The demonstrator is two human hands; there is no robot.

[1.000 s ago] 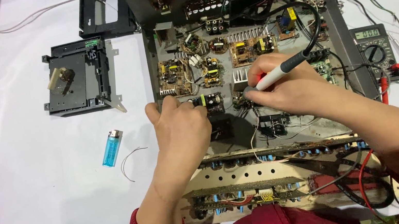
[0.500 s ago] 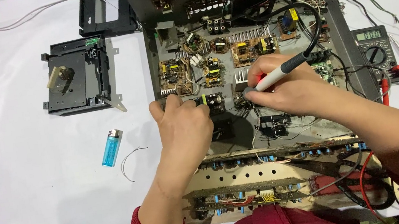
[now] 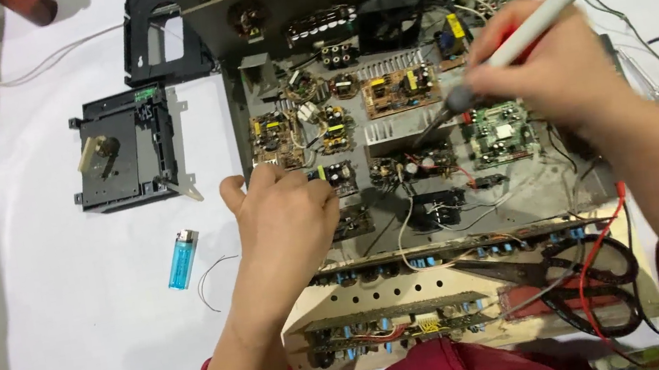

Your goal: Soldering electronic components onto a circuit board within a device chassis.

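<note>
Right hand [image 3: 540,65] grips soldering iron [image 3: 528,11], top cut off; left hand [image 3: 287,217] curled, hiding boards [image 3: 287,131] beneath; grasp unclear.

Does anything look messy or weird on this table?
A bit. The open metal chassis has loose wires tangled over its circuit boards. Scissors lie on the front panel among red leads. A blue lighter and a stray bit of thin wire lie on the white sheet, beside a removed black drive unit.

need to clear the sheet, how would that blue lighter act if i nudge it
The blue lighter lies flat on the white sheet, so it would probably slide rather than roll. It looks small and plastic, likely light. The thin wire beside it might snag.
</note>
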